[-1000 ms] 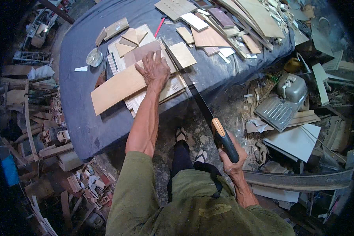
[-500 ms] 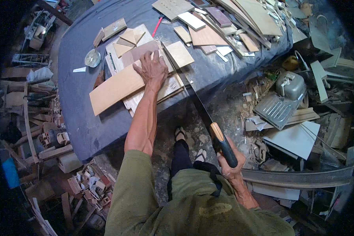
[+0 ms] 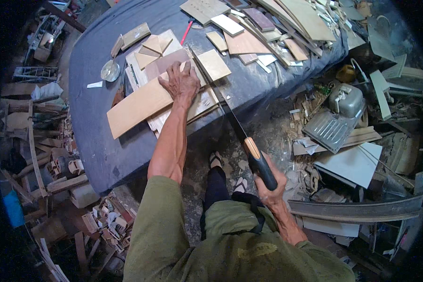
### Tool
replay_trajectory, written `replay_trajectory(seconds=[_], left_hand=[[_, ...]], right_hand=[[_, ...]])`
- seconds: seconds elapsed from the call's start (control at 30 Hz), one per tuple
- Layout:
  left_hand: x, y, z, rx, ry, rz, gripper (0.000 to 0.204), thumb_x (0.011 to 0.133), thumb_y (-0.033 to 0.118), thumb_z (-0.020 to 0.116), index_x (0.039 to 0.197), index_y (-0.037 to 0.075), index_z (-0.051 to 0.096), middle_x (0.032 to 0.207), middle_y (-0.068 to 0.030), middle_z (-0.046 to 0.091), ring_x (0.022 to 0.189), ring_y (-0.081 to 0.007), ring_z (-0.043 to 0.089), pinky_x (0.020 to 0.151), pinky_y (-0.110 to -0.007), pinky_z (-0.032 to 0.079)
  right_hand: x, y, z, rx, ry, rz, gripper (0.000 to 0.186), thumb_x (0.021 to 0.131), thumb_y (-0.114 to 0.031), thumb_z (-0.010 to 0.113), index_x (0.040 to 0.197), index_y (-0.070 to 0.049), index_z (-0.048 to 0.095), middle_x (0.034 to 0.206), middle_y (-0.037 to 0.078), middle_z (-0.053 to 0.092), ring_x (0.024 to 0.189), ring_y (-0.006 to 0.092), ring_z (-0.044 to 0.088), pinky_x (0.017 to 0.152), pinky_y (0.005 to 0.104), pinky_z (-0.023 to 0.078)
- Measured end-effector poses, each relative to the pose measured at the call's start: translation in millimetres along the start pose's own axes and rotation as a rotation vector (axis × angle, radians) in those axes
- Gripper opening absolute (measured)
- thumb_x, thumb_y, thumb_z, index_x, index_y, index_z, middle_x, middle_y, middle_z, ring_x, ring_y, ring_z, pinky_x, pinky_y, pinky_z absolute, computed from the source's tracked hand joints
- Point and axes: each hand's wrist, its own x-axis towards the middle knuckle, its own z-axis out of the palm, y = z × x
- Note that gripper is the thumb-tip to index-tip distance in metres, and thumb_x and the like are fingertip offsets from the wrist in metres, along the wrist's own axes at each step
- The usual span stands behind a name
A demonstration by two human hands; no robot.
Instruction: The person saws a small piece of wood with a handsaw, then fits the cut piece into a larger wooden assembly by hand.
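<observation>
In my right hand (image 3: 273, 184) is the black and orange handle of a handsaw (image 3: 231, 116), fingers wrapped around it. Its long dark blade slants up and away to the left, crossing a pale wooden board (image 3: 141, 107) near the board's right end. My left hand (image 3: 181, 84) bears down on this board just left of the blade, with its fingers bent over the far side. Beneath the board lie pale, layered wood pieces (image 3: 202, 107). A brownish flat piece (image 3: 167, 64) sits just beyond my left fingers.
A dark cloth covers the table (image 3: 96, 150). Small wood offcuts (image 3: 151, 44), a round clear container (image 3: 110, 70) and a red pencil-like stick (image 3: 186, 33) lie on it. Scrap wood (image 3: 268, 35) is heaped at the far right. A metal sink (image 3: 336, 117) stands among floor clutter.
My right hand and the saw handle have moved forward and slightly left, pushing the blade farther across the board. My left hand stays in place on the board.
</observation>
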Motion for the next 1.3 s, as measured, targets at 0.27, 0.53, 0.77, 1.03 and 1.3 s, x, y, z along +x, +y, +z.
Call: replay_trajectory(seconds=[0.27,0.53,0.77,1.03,1.3], left_hand=[[-1,-4,5,0.002,0.057,0.030,0.032,0.096,0.030,0.054,0.122,0.020,0.069,0.137,-0.0081,0.055,0.134,-0.0269,0.044,0.107,-0.075,0.022],[-3,-15,3,0.030,-0.095,0.109,0.048,0.096,0.037,0.051,0.138,0.017,0.057,0.147,-0.0132,0.046,0.138,-0.0362,0.038,0.108,-0.079,0.017],[10,-22,-3,-0.013,-0.399,0.119,0.089,0.087,0.061,0.056,0.156,0.010,0.032,0.162,-0.0186,0.023,0.151,-0.0441,0.013,0.110,-0.080,0.006],[12,-21,-5,0.005,-0.459,0.106,0.096,0.085,0.066,0.059,0.158,0.009,0.029,0.164,-0.0193,0.019,0.151,-0.0447,0.010,0.110,-0.079,0.003],[10,-20,-5,-0.004,-0.442,0.108,0.095,0.085,0.064,0.060,0.157,0.010,0.031,0.163,-0.0190,0.020,0.152,-0.0441,0.010,0.111,-0.077,0.002]], right_hand=[[-25,5,-13,-0.004,0.058,0.114,0.060,0.076,0.001,0.070,0.135,-0.003,0.062,0.095,0.015,0.075,0.074,0.0157,0.072,0.071,0.0290,0.055],[-10,15,-20,-0.035,0.043,-0.054,0.060,0.075,0.002,0.072,0.133,-0.001,0.063,0.097,0.017,0.075,0.080,0.0173,0.073,0.073,0.0296,0.055],[-16,24,-12,-0.034,0.013,0.015,0.062,0.075,0.002,0.071,0.136,-0.001,0.061,0.099,0.018,0.075,0.082,0.0182,0.074,0.074,0.0294,0.055],[-14,22,-12,-0.028,0.019,-0.022,0.061,0.074,0.004,0.070,0.134,-0.001,0.062,0.098,0.017,0.075,0.079,0.0191,0.075,0.073,0.0293,0.056],[-26,26,-15,0.005,0.012,0.035,0.059,0.075,0.002,0.069,0.134,-0.001,0.062,0.099,0.015,0.075,0.086,0.0162,0.072,0.080,0.0279,0.053]])
